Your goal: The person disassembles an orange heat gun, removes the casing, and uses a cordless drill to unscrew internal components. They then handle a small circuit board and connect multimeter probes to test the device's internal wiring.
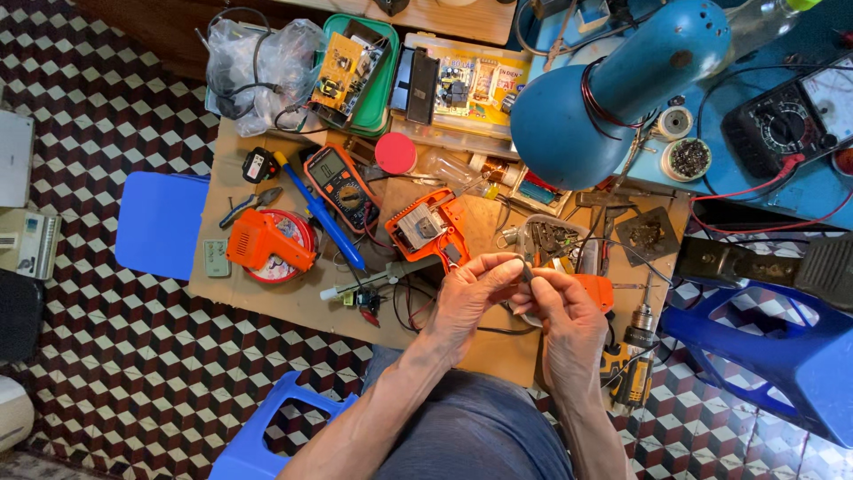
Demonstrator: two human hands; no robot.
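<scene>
On cardboard [293, 302]: two hands, one wire [526, 271].

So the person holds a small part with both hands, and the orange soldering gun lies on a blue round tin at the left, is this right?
Not quite. In the head view both hands do hold a small part, and the orange soldering gun lies at the left, but the round tin under it is red, not blue.

Multimeter [342, 185] left of opened tool housing [426, 229]; screwdriver [322, 213] between multimeter and soldering gun [262, 247]; lamp [604, 89] behind.
</scene>
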